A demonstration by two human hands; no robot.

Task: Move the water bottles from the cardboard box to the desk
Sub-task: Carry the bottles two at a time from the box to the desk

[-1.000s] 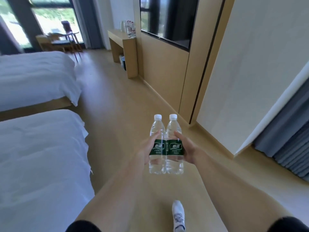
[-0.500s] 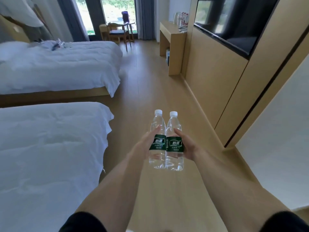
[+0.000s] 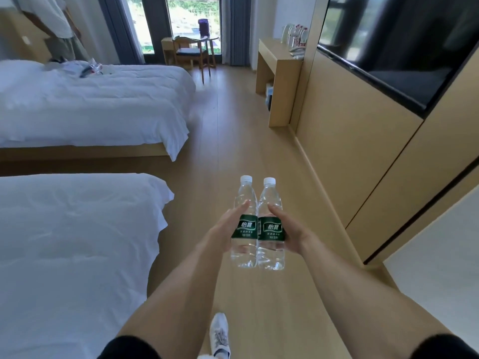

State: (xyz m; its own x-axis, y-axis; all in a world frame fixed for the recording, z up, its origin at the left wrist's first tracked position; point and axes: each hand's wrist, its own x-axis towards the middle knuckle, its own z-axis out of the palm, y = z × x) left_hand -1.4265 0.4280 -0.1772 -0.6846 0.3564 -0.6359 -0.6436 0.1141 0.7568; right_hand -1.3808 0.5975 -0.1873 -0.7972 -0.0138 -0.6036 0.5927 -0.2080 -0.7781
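I hold two clear water bottles with white caps and green labels upright and side by side in front of me, above the wooden floor. My left hand point(image 3: 221, 229) grips the left bottle point(image 3: 244, 228) from its left side. My right hand point(image 3: 294, 230) grips the right bottle point(image 3: 271, 229) from its right side. The two bottles touch each other. Far ahead on the right, the wooden desk point(image 3: 277, 60) stands against the wall and carries several bottles point(image 3: 298, 36). No cardboard box is in view.
Two white beds point(image 3: 77, 242) point(image 3: 98, 107) fill the left side. A wooden wall panel with a dark TV point(image 3: 404, 47) runs along the right. A chair point(image 3: 191, 51) stands by the window, a person point(image 3: 55, 24) at the far left. My white shoe point(image 3: 219, 332) is on the floor below.
The view has swung left and moved forward along the aisle, so the desk and window now lie ahead. Both hands keep the same hold on the bottles.
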